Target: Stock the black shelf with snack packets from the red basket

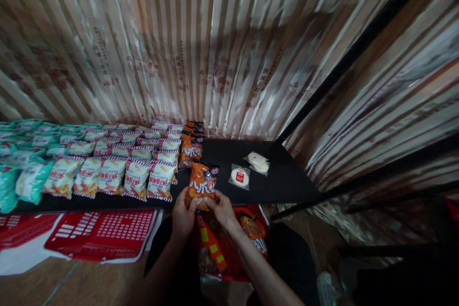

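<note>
Between my two hands an orange snack bag is held upright at the front edge of the black shelf. My left hand grips its lower left side, and the fingers of my right hand close on its lower right. Just behind it stands a row of matching orange snack bags. To the left are rows of white snack bags with striped edges. Below my hands, a red basket holds more orange packets.
Teal snack bags fill the shelf's far left. Some round white items in clear wrappers lie on the right. A red plastic basket sits below the shelf. A black post slants up at the right, before striped sheeting.
</note>
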A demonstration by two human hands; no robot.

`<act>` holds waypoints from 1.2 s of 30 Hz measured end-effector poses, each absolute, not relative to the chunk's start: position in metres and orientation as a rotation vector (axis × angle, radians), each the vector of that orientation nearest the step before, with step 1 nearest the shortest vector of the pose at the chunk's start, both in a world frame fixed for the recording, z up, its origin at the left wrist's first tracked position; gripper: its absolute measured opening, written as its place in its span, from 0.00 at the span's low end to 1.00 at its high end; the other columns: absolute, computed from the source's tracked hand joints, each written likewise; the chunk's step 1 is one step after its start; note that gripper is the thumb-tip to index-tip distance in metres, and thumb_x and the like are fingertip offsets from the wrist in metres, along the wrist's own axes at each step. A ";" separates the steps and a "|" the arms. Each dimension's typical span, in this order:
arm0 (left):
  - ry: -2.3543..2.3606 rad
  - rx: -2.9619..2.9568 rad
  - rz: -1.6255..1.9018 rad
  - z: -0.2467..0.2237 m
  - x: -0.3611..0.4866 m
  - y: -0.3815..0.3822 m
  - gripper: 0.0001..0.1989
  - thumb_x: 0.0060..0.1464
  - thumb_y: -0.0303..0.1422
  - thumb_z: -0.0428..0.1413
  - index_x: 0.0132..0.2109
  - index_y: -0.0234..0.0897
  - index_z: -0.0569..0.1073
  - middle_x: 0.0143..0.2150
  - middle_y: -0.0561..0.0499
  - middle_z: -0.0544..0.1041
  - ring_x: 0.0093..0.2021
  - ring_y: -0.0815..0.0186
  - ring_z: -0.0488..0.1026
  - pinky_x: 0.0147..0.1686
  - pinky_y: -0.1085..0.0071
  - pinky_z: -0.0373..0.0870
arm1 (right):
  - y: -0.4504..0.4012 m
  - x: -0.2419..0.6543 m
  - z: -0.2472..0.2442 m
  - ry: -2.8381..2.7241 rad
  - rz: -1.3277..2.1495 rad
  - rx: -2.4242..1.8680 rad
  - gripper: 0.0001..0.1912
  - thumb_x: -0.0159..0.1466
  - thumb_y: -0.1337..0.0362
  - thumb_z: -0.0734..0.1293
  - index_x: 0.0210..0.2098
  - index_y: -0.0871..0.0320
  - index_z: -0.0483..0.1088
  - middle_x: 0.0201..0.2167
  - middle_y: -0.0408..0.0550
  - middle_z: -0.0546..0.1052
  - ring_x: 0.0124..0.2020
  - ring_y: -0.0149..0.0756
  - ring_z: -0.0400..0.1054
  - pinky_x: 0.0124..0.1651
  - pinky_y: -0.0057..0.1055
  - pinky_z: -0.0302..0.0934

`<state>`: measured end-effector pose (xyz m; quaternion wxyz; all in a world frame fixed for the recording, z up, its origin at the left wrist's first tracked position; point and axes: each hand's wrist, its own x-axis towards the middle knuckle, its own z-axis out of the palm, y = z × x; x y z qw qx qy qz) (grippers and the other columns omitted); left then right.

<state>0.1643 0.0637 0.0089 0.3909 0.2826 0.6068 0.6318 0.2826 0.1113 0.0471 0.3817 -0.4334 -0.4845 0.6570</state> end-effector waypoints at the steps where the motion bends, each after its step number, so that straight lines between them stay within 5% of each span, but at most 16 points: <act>1: 1.566 0.735 1.608 0.008 0.163 0.066 0.23 0.44 0.34 0.59 0.49 0.38 0.69 0.49 0.45 0.74 0.51 0.58 0.69 0.53 0.60 0.62 | 0.113 0.281 0.047 -1.234 1.673 -1.104 0.22 0.43 0.53 0.74 0.34 0.59 0.70 0.32 0.48 0.78 0.36 0.42 0.73 0.47 0.43 0.63; 10: 1.776 0.864 1.588 0.005 0.153 0.079 0.23 0.46 0.37 0.57 0.50 0.37 0.68 0.49 0.44 0.73 0.53 0.56 0.67 0.55 0.58 0.59 | 0.130 0.266 0.033 -1.309 1.608 -1.100 0.22 0.44 0.53 0.73 0.35 0.57 0.69 0.33 0.47 0.78 0.35 0.40 0.72 0.45 0.40 0.64; 23: 1.983 1.370 1.563 -0.014 0.172 0.083 0.28 0.56 0.33 0.44 0.62 0.30 0.54 0.65 0.37 0.53 0.65 0.56 0.49 0.62 0.56 0.48 | 0.164 0.249 0.015 -1.463 1.363 -1.215 0.16 0.51 0.59 0.68 0.39 0.52 0.69 0.35 0.42 0.78 0.37 0.38 0.71 0.45 0.38 0.65; 36: 2.019 1.487 1.613 -0.011 0.159 0.107 0.29 0.56 0.31 0.44 0.64 0.30 0.50 0.67 0.39 0.48 0.66 0.56 0.43 0.63 0.55 0.44 | 0.186 0.229 0.020 -1.525 1.300 -1.162 0.16 0.53 0.58 0.66 0.41 0.52 0.69 0.33 0.42 0.77 0.36 0.37 0.70 0.43 0.36 0.65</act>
